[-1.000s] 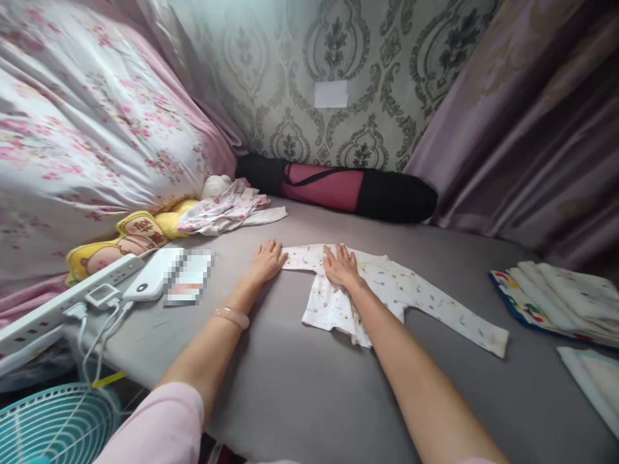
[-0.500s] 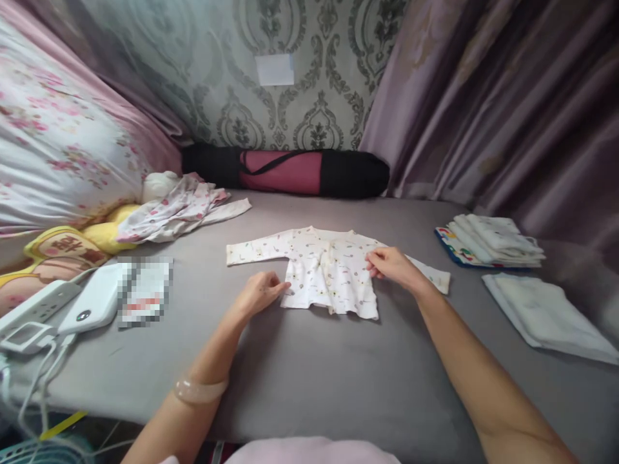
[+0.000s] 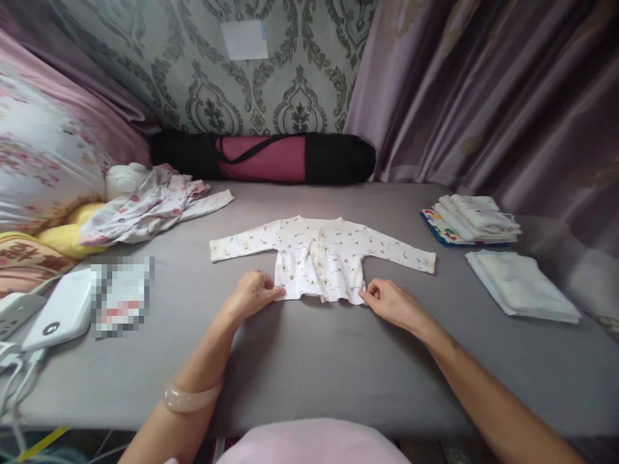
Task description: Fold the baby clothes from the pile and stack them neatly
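Observation:
A small white baby shirt (image 3: pixel 319 258) with a scattered print and a buttoned front lies spread on the grey sheet (image 3: pixel 309 361), both sleeves stretched out sideways. My left hand (image 3: pixel 255 291) pinches its lower left hem corner between thumb and fingers. At the opposite lower corner, my right hand (image 3: pixel 389 299) grips the hem in the same way. The hem edge between the two hands is slightly wavy.
Folded white clothes (image 3: pixel 476 219) and a folded pale cloth (image 3: pixel 522 283) lie to the right. Left are a crumpled printed garment (image 3: pixel 159 200), a white power bank (image 3: pixel 65 309) with cables and a blurred packet (image 3: pixel 124 296). A black and red long bag (image 3: pixel 264 156) lies along the wall.
My right hand has moved from the shirt's right side down to its lower right corner, uncovering the right sleeve. My left hand stays at the left corner. The camera view has shifted slightly.

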`<state>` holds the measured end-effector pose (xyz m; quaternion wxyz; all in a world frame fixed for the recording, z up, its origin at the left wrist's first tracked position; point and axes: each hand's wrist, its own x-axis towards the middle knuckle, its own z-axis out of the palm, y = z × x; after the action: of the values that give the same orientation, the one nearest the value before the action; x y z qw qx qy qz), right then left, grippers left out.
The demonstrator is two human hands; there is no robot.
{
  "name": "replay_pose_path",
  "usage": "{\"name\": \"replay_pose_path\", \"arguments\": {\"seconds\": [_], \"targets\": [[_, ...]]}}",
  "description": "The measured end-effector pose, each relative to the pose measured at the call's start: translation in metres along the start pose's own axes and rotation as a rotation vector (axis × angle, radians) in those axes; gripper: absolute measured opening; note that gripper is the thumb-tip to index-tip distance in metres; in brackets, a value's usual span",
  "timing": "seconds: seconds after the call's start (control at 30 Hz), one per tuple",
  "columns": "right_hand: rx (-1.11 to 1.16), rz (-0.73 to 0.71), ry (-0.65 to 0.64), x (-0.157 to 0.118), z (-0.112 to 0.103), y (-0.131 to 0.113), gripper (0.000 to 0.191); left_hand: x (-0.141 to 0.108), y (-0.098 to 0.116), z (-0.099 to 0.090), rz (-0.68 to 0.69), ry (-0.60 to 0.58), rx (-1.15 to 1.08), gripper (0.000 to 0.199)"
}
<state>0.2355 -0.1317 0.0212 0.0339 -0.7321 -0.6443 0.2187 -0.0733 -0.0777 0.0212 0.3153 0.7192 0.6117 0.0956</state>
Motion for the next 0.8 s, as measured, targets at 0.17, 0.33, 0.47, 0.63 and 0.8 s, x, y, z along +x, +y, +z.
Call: {"name": "replay_pose_path", "arguments": {"seconds": [0.17,0.33,0.47,0.63,0.8], "targets": [[-0.035,-0.018,0.067,-0.003,0.002,-0.007,0.021,-0.001,-0.008,-0.004,-0.076,-0.022,-0.145,0.04],[0.11,0.082,0.022,0.0,0.002,-0.005,0.02,-0.001,-0.018,-0.005,-0.084,-0.038,-0.346,0.041],[0.152,0.053,0.116,-0.002,0.012,-0.004,0.017,-0.001,-0.018,-0.004,-0.069,0.005,-0.416,0.043],[0.127,-0.048,0.093,0.0,0.017,0.001,0.014,0.002,-0.021,0.0,-0.014,0.011,-0.395,0.047],[0.037,-0.072,0.048,0.004,-0.007,0.01,0.016,0.002,-0.028,-0.008,0.027,-0.02,-0.364,0.047]]}}
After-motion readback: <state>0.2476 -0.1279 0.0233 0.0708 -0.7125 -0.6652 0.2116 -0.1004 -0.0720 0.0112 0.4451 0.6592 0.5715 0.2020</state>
